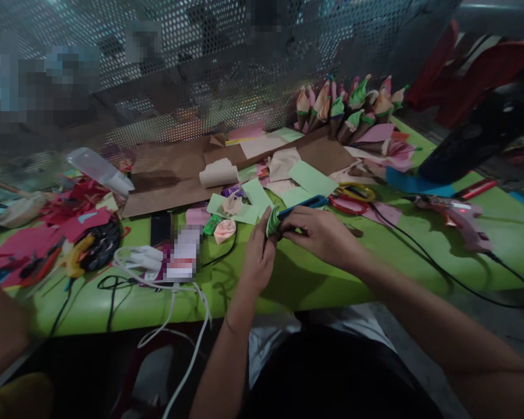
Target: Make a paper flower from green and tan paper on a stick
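My left hand [262,247] grips a small roll of green paper [272,222] above the front part of the green table. Against the roll's right side, my right hand [308,230] is closed on a blue-handled tool [308,202], whose handle points up and to the right. The tool's tip is hidden by the roll and my fingers. Light green paper sheets [312,177] lie just beyond my hands. A peach paper swirl [224,231] and a shiny green piece [212,224] rest to the left of my left hand.
A pink glue gun [463,221] with a black cable lies at the right. Several paper cones [353,105] stand at the back right, near a dark bottle [467,139]. Left are a phone [184,253], white cables, a yellow glue gun [75,256] and another person's arm [0,326].
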Demonstrator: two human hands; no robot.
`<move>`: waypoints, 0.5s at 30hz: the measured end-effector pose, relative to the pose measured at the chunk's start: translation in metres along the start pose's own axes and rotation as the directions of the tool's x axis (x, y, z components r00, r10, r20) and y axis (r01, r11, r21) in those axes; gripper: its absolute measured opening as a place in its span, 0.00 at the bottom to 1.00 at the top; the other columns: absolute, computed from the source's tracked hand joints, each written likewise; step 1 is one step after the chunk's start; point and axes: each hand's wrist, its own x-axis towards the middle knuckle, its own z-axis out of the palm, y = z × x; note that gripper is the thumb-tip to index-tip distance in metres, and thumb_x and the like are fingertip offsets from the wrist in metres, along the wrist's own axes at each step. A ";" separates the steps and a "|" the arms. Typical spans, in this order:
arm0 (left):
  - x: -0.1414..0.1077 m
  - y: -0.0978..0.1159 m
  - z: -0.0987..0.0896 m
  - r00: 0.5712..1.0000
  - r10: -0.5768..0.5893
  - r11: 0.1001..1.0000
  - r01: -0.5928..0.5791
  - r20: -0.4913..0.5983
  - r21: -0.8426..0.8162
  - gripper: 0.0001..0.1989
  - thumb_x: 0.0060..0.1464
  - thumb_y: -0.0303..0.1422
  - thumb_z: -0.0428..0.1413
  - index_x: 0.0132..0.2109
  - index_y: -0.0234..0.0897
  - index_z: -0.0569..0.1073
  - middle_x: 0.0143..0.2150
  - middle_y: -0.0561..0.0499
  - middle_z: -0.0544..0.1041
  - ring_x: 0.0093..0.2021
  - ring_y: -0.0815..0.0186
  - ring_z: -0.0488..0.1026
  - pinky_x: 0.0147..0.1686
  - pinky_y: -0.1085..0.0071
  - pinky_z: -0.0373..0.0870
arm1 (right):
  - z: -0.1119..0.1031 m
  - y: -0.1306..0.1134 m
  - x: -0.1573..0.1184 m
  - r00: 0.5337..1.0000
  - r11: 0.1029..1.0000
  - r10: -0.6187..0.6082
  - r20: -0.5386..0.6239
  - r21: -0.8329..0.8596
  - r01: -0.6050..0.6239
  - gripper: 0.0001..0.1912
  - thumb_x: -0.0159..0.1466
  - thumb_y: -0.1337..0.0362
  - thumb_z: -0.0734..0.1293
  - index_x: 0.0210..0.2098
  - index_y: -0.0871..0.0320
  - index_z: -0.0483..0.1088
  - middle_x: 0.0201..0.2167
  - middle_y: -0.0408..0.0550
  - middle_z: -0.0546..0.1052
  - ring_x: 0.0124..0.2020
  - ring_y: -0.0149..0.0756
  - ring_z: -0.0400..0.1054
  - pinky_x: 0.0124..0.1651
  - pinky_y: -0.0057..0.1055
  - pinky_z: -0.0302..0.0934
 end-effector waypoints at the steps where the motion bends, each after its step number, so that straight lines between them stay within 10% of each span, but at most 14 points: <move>1: 0.000 0.000 0.000 1.000 0.002 1.000 -0.002 0.003 -0.012 0.26 0.68 0.38 0.45 0.71 0.45 0.58 0.73 0.46 0.61 0.72 0.59 0.57 0.72 0.57 0.52 | 0.000 0.001 0.000 1.000 1.000 -0.008 0.003 0.003 0.008 0.07 0.65 0.72 0.66 0.34 0.58 0.76 0.33 0.47 0.76 0.35 0.35 0.71 0.37 0.28 0.59; 15: -0.001 0.008 0.001 0.997 -0.076 0.990 0.075 -0.006 -0.116 0.25 0.68 0.42 0.45 0.69 0.47 0.61 0.73 0.49 0.61 0.73 0.58 0.55 0.73 0.54 0.49 | -0.007 0.005 0.001 0.997 0.995 -0.038 0.071 0.095 0.031 0.10 0.68 0.72 0.62 0.37 0.58 0.76 0.36 0.49 0.76 0.36 0.35 0.71 0.39 0.29 0.61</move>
